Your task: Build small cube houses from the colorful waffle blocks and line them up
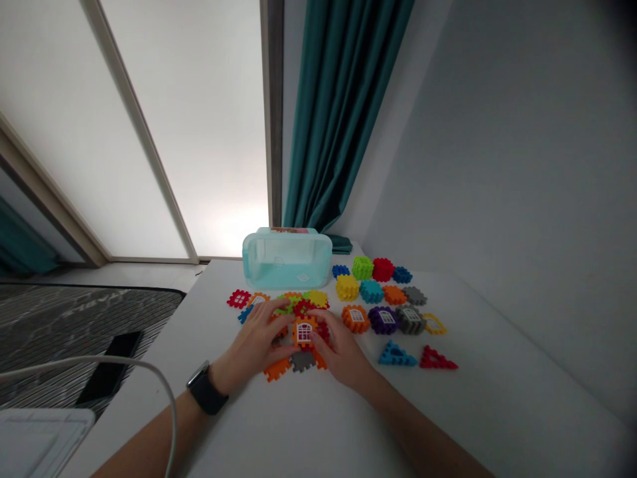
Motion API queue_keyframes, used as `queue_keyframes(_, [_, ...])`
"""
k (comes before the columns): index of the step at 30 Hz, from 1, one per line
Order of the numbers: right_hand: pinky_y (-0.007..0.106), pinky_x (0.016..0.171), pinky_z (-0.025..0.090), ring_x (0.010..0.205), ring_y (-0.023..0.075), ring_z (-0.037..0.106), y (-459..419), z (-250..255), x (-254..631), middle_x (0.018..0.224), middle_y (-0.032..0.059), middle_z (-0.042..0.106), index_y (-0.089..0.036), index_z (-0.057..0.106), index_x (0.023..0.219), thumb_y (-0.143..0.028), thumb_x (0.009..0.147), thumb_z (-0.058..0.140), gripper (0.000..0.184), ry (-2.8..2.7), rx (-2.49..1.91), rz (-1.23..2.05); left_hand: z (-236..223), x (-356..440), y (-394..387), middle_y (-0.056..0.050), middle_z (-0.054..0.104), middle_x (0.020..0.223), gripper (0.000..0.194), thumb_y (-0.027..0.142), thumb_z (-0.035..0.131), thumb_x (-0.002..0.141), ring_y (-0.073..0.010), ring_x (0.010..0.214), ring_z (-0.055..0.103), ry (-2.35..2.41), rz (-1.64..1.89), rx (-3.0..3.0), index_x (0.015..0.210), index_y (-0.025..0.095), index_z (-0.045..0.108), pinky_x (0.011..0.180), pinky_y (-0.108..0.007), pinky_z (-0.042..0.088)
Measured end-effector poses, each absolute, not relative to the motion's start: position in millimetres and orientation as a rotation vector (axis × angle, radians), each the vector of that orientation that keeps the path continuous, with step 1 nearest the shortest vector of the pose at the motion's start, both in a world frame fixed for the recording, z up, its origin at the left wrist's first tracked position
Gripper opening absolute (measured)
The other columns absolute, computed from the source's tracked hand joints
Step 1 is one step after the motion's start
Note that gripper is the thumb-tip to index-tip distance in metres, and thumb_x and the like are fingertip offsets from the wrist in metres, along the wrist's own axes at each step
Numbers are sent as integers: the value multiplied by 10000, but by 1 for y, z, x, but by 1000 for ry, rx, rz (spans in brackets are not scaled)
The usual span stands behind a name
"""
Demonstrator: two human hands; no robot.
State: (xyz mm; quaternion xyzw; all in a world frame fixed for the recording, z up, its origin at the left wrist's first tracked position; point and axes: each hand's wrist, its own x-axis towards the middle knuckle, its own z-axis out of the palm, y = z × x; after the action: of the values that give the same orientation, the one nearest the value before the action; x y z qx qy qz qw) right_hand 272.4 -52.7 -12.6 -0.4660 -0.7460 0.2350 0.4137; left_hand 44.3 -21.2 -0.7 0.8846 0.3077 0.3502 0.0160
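Note:
A loose pile of interlocking plastic building tiles lies between my hands on the table. My right hand (343,348) has its thumb and index finger on the edge of an orange window tile (304,332) with a white window in it. My left hand (261,338), a dark watch on its wrist, rests over the pile's left side with fingers spread, the thumb near the orange tile's lower edge. Around them are a grey tile (302,362), an orange tile (277,370), a yellow tile (317,299) and a red window tile (239,299). My palms hide some tiles.
A clear teal plastic bin (287,262) stands at the back. Right of the pile are colour-sorted stacks, including a yellow stack (347,288) and a purple window stack (383,320), plus a blue triangle (397,354) and a red triangle (436,358). A white cable (164,382) arcs at lower left.

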Motion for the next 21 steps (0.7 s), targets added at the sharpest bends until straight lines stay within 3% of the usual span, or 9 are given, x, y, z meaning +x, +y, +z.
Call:
queue_keyframes(2, [458,1068,453,1233,266,560,-54,-13,274,1320,109,611,-247,503,1371,-295,959,554,418,-1927,-1139,501,-2,44,-20,-141,551,1311,390,409,712,894,-296,1179,576,1007,1157,2666,1228,237,609,985,-485,520])
queue_keyframes(7, [535,1114,437,1323,294,510,-52,-9,280,1405,137,562,-253,419,1473,-266,938,595,563,-2065,-1032,238,-4,43,-18,-128,546,1309,404,412,720,887,-293,1182,579,1040,1221,2580,1240,256,603,990,-499,527])
queue_keyframes(16, [495,1070,491,1219,251,601,-48,-6,286,1278,107,665,-245,580,1307,-178,986,529,332,-2144,-902,26,-4,42,-19,-126,550,1308,392,384,733,878,-290,1200,572,1046,1193,2529,1224,244,613,1017,-501,518])
queue_keyframes(21, [498,1052,503,1191,249,615,-48,-8,285,1251,105,675,-244,593,1270,-186,989,533,293,-2121,-894,23,-4,43,-20,-127,549,1296,392,391,718,891,-290,1215,561,1033,1176,2525,1232,238,600,1027,-510,512])
